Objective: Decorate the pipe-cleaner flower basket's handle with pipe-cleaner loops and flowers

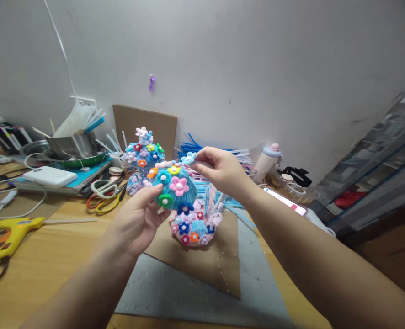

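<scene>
My left hand grips a blue fuzzy pipe-cleaner dome covered with small coloured flowers, its thumb on the side. Between the thumb and fingertips of my right hand is a light-blue pipe-cleaner flower, at the dome's upper right edge; whether it touches the dome I cannot tell. Below the dome, a round pink flower-covered base with upright pipe-cleaner pieces rests on a brown board. A similar finished-looking blue flowered piece stands behind, to the left.
A yellow glue gun and scissors lie at the left, near a white power bank and a metal pot. Loose pipe cleaners lie behind my hands. A bottle and a phone are at the right. Brown cardboard covers a grey mat.
</scene>
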Available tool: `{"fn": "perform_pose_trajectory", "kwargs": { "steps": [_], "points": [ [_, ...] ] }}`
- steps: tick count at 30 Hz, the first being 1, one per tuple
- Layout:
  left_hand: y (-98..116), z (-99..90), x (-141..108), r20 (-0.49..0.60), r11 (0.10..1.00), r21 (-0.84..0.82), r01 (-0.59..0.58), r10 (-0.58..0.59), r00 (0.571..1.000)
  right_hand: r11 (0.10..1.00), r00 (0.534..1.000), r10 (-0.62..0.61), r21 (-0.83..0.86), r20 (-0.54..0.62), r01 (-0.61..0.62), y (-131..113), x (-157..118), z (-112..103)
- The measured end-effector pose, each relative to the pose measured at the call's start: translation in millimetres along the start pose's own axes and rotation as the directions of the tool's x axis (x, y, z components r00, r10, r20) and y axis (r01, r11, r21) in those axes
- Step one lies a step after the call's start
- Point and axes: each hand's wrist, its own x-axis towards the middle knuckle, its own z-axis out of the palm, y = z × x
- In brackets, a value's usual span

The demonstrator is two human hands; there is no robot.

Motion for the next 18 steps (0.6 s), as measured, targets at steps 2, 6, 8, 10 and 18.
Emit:
{"fn": "perform_pose_trajectory", "kwargs": {
  "steps": [2, 6, 8, 10, 18],
  "points": [
    [-6, -1.1, 0, 0.0, 1.0, -0.008, -0.008, 0.008, 1.0, 0.998, 1.0, 0.021, 0.059, 0.02, -0.023, 1, 1, 1],
    [-18, -2.3, 0, 0.031, 1.0, -0.018, -0.006, 0.007, 1.0, 0.987, 0.997, 0.058, 0.15, 0.048, -0.064, 2, 3, 2],
    [-21, -2.1, 0, 0.045, 1.0, -0.024, -0.015, 0.016, 0.999, 0.983, 0.996, 0.071, 0.166, 0.054, -0.079, 3, 4, 1],
    [-22, -1.7, 1, 0.05, 1.0, -0.021, -0.022, 0.023, 0.998, 0.982, 0.995, 0.079, 0.167, 0.063, -0.089, 4, 5, 0],
    [-21, -0.3, -1, 0.037, 0.999, -0.031, -0.012, 0.014, 0.999, 0.968, 0.986, 0.12, 0.209, 0.115, -0.142, 4, 8, 0]
  ]
}}
